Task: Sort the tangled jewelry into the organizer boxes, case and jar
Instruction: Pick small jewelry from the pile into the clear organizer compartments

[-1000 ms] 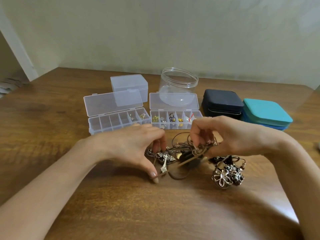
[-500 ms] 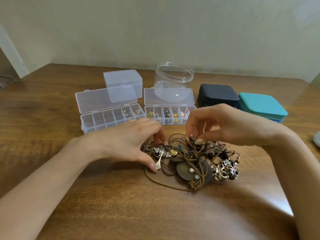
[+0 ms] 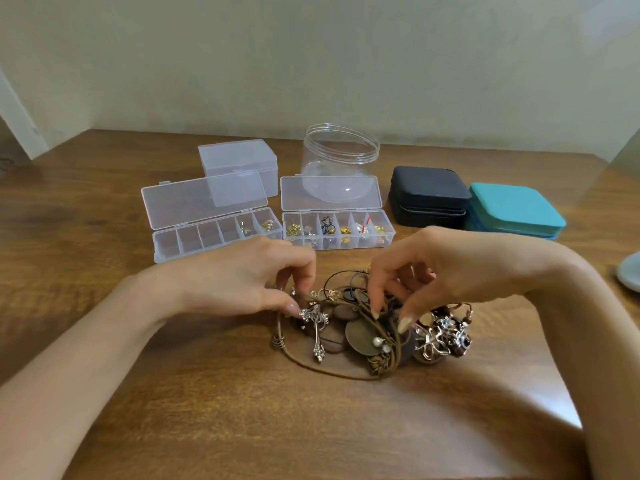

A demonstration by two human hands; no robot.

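Down on the wooden table [image 3: 173, 410], the left hand [image 3: 242, 282] pinches a silver cross pendant [image 3: 317, 329] at the left edge of the tangled jewelry [image 3: 367, 334]; the right hand [image 3: 450, 271], fingertips curled, picks at brown cords [image 3: 388, 337] atop it. Beyond stand open organizer boxes [image 3: 337, 226].

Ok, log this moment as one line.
stage: untangling | left hand: pinching at pile | right hand: picking at cord | jewelry pile: on table | organizer boxes: open | jar: empty

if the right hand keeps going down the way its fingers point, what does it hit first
Most likely the brown cord on top of the tangled jewelry pile; the right hand has its fingertips at or just above it. Contact is unclear.
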